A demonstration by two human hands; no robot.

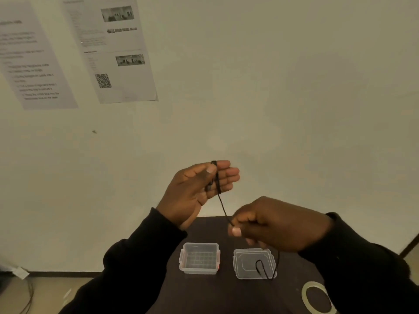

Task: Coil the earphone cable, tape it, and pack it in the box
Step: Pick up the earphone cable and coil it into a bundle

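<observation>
My left hand is raised above the table, fingers straight, thumb pinning turns of the black earphone cable wound around them. From there the cable runs down to my right hand, which pinches it in a closed fist. The loose end hangs below that hand and loops over the clear lid. The open clear plastic box stands on the dark table left of the lid. A roll of tape lies at the lower right, partly hidden by my right sleeve.
The small dark table stands against a pale wall. Printed sheets hang on the wall at upper left. Cables lie on the floor at the lower left.
</observation>
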